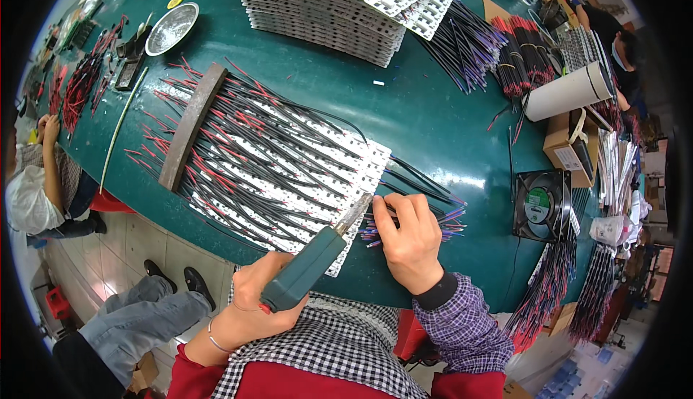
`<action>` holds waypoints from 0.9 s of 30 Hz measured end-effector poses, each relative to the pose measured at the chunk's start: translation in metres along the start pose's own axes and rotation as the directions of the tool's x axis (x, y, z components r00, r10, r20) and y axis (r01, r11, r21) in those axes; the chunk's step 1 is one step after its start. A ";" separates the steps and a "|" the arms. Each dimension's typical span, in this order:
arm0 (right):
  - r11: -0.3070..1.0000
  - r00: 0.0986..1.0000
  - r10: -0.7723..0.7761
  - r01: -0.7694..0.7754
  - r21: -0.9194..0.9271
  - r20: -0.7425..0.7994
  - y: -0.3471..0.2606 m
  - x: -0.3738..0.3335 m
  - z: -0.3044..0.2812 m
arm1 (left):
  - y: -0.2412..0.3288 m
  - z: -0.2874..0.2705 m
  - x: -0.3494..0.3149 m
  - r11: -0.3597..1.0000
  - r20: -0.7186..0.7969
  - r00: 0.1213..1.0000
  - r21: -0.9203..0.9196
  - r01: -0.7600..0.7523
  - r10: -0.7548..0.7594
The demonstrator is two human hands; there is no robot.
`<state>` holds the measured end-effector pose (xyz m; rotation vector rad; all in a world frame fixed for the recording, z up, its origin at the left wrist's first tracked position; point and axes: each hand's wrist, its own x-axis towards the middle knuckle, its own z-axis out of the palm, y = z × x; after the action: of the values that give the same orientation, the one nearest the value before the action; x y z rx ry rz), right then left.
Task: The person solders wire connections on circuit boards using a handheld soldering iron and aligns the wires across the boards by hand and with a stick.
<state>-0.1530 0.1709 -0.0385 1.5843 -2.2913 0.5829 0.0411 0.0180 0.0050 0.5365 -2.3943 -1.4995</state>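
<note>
My left hand [268,289] is wrapped round the green handle of a soldering iron [307,269], its metal tip pointing up and right at the board's right edge. Fingertips of my right hand [410,237] are pinched together beside that tip; what they hold is too small to make out. Beneath both lies a white perforated board [369,167] covered with rows of black wires [267,155], red at their far-left ends. A dark metal bar [193,126] rests across these wires. Loose black wires with purple ends [451,224] lie under and beside my right hand.
A tall stack of white boards [317,27] stands at the back. Behind on the left is a metal bowl [172,29]. Bundled wires [516,56], a white roll [570,90] and a black fan [541,206] line the right. Other people [43,182] sit left and far right.
</note>
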 end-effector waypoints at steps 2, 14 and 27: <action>1.000 1.000 -0.003 0.003 -0.006 -0.006 -0.001 0.000 0.000 | 0.002 -0.001 0.001 1.000 -0.007 1.000 -0.009 0.000 0.000; 1.000 1.000 0.008 -0.008 -0.011 -0.011 -0.001 -0.001 -0.001 | 0.003 -0.012 -0.006 0.957 0.020 0.985 0.232 -0.174 0.174; 0.994 0.997 0.064 -0.068 0.082 0.046 -0.006 -0.006 -0.008 | -0.009 -0.008 -0.015 0.959 0.020 0.984 0.221 -0.176 0.175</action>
<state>-0.1450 0.1776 -0.0335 1.5780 -2.3881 0.6751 0.0591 0.0150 -0.0002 0.3566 -2.5510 -1.1670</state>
